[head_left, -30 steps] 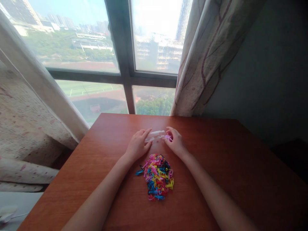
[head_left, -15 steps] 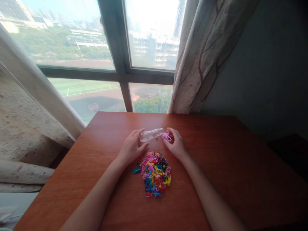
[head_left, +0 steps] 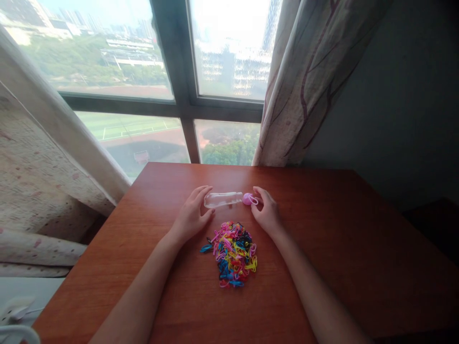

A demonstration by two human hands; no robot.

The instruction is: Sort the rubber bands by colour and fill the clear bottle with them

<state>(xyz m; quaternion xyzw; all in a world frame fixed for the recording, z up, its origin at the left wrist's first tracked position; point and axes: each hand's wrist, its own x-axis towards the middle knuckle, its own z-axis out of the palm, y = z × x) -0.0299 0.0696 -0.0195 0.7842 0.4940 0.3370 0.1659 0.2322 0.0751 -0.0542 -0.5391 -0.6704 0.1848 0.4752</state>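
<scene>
A small clear bottle [head_left: 223,199] lies on its side on the reddish wooden table [head_left: 344,239]. My left hand [head_left: 191,216] is loosely curled round the bottle's left end, between fingers and thumb. A pink cap [head_left: 247,198] with a loop sits at the bottle's right end; I cannot tell whether it is still attached. My right hand [head_left: 267,213] pinches the cap's loop with thumb and forefinger. Just in front of both hands lies a heap of small coloured rubber bands [head_left: 233,253], pink, yellow, blue and black.
A window [head_left: 215,57] with a dark frame stands behind the table's far edge. Patterned curtains [head_left: 308,81] hang at both sides. A dark wall is on the right. A white object [head_left: 14,320] shows at the lower left, off the table.
The bottle has come down from a slight tilt to lie level on the table. Both hands have stayed at its ends, the right one drawn a little to the right.
</scene>
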